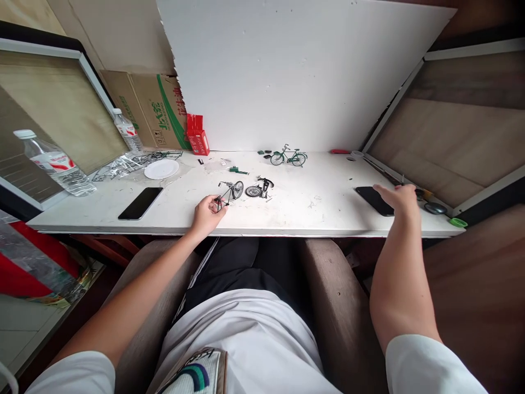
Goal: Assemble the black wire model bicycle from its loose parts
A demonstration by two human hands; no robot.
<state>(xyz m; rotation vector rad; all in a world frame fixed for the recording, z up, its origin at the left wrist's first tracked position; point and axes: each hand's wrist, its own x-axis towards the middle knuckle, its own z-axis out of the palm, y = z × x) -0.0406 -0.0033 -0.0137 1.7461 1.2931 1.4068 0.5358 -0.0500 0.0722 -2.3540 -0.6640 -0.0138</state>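
Note:
My left hand (208, 214) is closed on a partly built miniature bicycle (225, 198), pinching the dark frame near the table's front edge. Its handlebar and a spoked wheel (237, 190) point away from the fingers. Just right of it lie a loose wheel (254, 191) and a black part (266, 185) with a curved fender. My right hand (402, 198) is at the far right, over the edge of a dark phone (372, 199) and beside some small tools (426, 195). Its thumb points left; the other fingers are mostly hidden, so any grip cannot be made out.
A green miniature bicycle (289, 157) stands at the back. Green parts (238, 170) lie nearer. At left are another phone (140, 203), a white plate (161, 169), parts frames (123, 164), water bottles (57, 164) and a red box (198, 141). A green cap (458, 222) sits at the right edge.

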